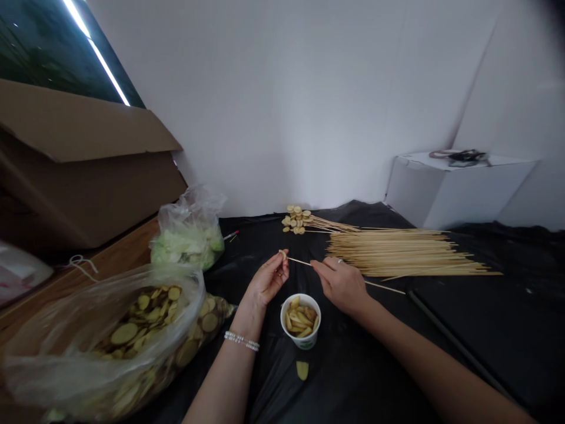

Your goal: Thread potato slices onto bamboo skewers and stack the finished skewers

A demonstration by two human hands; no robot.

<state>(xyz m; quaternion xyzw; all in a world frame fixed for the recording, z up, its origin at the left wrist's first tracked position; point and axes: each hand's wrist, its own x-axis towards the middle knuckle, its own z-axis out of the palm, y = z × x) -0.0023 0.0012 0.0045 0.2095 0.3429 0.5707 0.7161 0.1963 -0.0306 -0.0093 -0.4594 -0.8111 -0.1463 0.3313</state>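
Just beyond the paper cup [309,342], we see the left hand [270,278] pinching a small pale slice [283,254] between its fingertips. The fingers cover part of it, so we cannot tell how far the tip of the bamboo skewer [300,261] goes in. Our right hand [342,281], beyond the cup and to its right, grips that skewer's shaft; the palm hides the middle, and what looks like its rear end emerges past the wrist.

In the cup we find potato-like pieces [301,318], the lower ones hidden by the wall. One loose slice [302,370] lies just in front of the cup. Well to its left, a clear plastic bag [57,365] holds many more slices, blurred through the film. Farther off on that side, we make out pale green leaves in a knotted-looking bag [194,203], their kind unclear. Straight beyond the cup lie loaded skewers [296,219], too small for us to count, and, beyond it to the right, a pile of bare skewers [397,253], partly covered by our right hand.
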